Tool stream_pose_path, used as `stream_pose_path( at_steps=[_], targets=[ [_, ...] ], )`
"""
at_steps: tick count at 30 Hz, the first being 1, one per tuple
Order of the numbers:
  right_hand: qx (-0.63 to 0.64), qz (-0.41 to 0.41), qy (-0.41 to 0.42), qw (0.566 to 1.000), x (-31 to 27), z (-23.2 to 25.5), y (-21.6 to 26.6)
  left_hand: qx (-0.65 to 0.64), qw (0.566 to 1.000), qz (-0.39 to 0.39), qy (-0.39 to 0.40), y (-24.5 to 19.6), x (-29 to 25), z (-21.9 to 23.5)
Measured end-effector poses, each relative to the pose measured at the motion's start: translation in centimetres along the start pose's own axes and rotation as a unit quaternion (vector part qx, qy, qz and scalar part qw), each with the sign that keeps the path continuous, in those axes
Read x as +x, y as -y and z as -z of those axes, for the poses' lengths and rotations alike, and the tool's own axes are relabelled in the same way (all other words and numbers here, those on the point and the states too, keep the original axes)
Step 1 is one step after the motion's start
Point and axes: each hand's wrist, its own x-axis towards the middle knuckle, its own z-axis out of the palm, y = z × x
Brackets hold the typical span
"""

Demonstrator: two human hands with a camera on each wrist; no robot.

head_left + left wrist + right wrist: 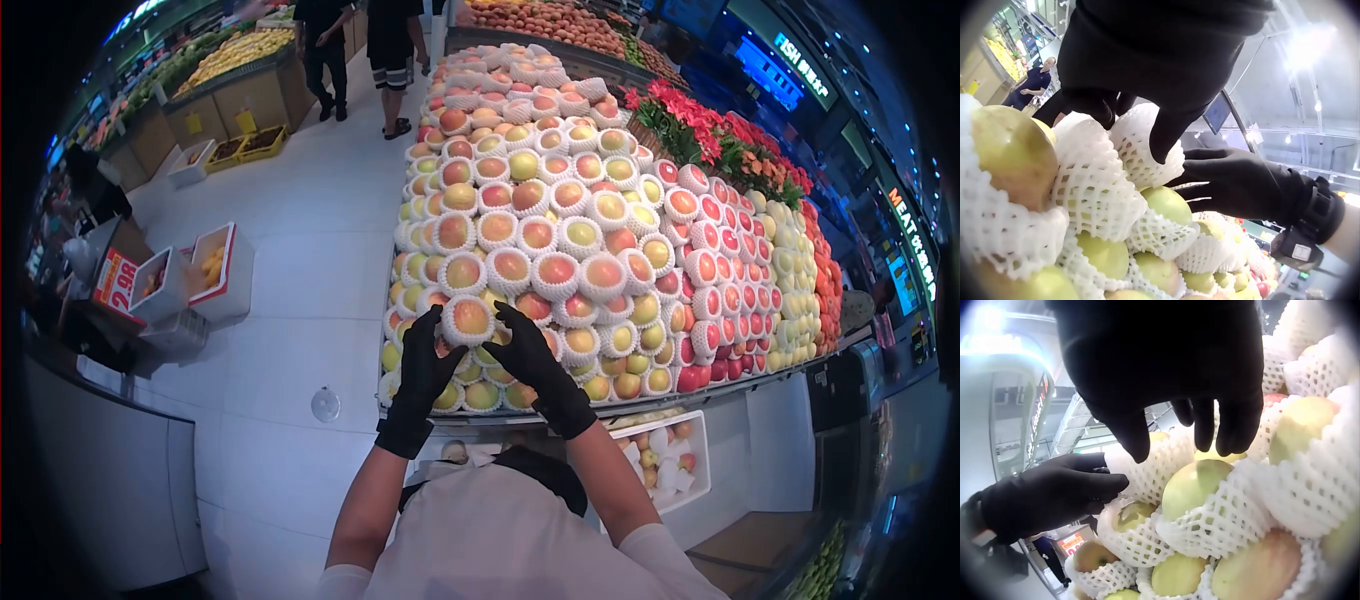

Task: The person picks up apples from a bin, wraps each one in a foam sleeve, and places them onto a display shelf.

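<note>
Both hands wear black gloves and meet at one mango (468,318) in a white foam net, at the near left of a large pile. My left hand (427,368) holds its left side; in the left wrist view the thumb (1163,140) lies against the foam net (1141,134), with fingers around the far side. My right hand (528,358) is at the mango's right side, fingers spread and thumb apart. In the right wrist view its fingertips (1229,440) point down close over a green mango (1194,487) in its net.
Netted fruit slopes up and away, with red fruit (715,270) and red flowers (690,120) to the right. A white crate (665,460) of loose fruit stands below the display's front edge. White boxes (222,270) stand on the floor to the left. Two people stand far back.
</note>
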Motion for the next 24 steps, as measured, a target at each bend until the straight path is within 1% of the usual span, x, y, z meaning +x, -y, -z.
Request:
stream_pose_path(
  at_steps=[1, 4, 7, 10, 13, 16, 19, 20, 22, 24],
  targets=[
    [0.026, -0.018, 0.026, 0.999, -0.1, 0.2, 0.3, -0.008, 0.999, 0.019, 0.025, -0.1, 0.1, 0.0],
    [0.036, 0.016, 0.010, 0.999, -0.4, 0.1, 0.9, -0.044, 0.996, 0.068, 0.044, -0.4, 0.6, 0.2],
    [0.037, 0.025, 0.002, 0.999, -0.5, 0.2, 0.6, -0.052, 0.996, 0.067, 0.038, -0.5, 0.5, -0.1],
    [0.016, 0.019, 0.015, 1.000, -1.1, 0.3, 0.3, -0.023, 0.999, 0.023, 0.023, -0.2, 0.5, -0.3],
    [0.007, 0.002, 0.015, 1.000, -1.7, 0.4, -0.1, -0.013, 1.000, 0.021, 0.017, -0.4, 0.5, -0.3],
    [-0.009, 0.016, 0.003, 1.000, -2.2, 0.4, -1.1, -0.031, 0.999, 0.013, -0.008, -0.4, 0.0, -0.5],
    [-0.031, 0.038, -0.018, 0.999, -2.9, 0.7, -0.8, -0.011, 1.000, 0.009, 0.000, -1.0, 0.0, -0.1],
    [-0.006, -0.007, -0.026, 1.000, -3.5, 1.0, -0.6, -0.012, 1.000, 0.008, 0.004, -1.1, -0.1, 0.0],
    [0.042, -0.095, -0.041, 0.994, -4.1, 2.2, 1.6, -0.014, 1.000, 0.006, 0.009, -0.9, -0.1, 0.4],
    [0.093, -0.174, -0.052, 0.979, -5.2, 3.2, 1.3, -0.028, 0.999, 0.034, 0.010, -0.8, -0.5, 0.7]
  ],
)
